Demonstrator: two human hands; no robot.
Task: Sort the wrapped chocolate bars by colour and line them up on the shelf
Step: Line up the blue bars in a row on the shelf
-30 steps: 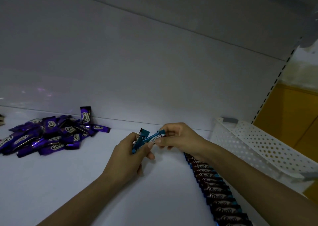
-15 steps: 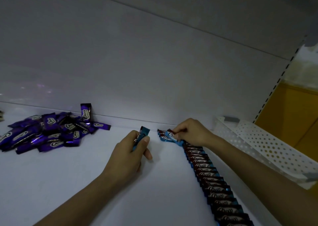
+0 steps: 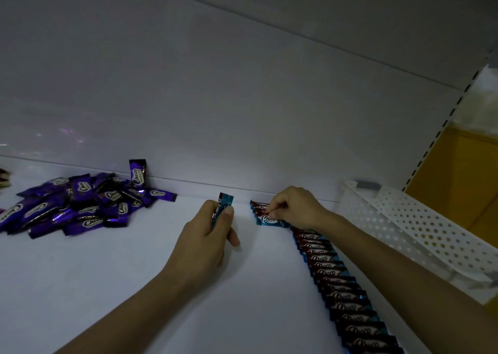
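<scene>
Bare shelf lies open from 6 to 8 o'clock of the left hand, which grips upright blue bars. A narrow gap parts it from the right hand at 2 o'clock. The purple pile blocks 9 to 10 o'clock, and the back wall closes 12. The row of blue bars fences 3 to 5 o'clock, with the perforated white basket just beyond.

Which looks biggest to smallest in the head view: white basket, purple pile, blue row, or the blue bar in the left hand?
1. white basket
2. purple pile and blue row: about alike; the row runs nearer the camera, so unranked
3. blue bar in the left hand, clearly smallest
</scene>
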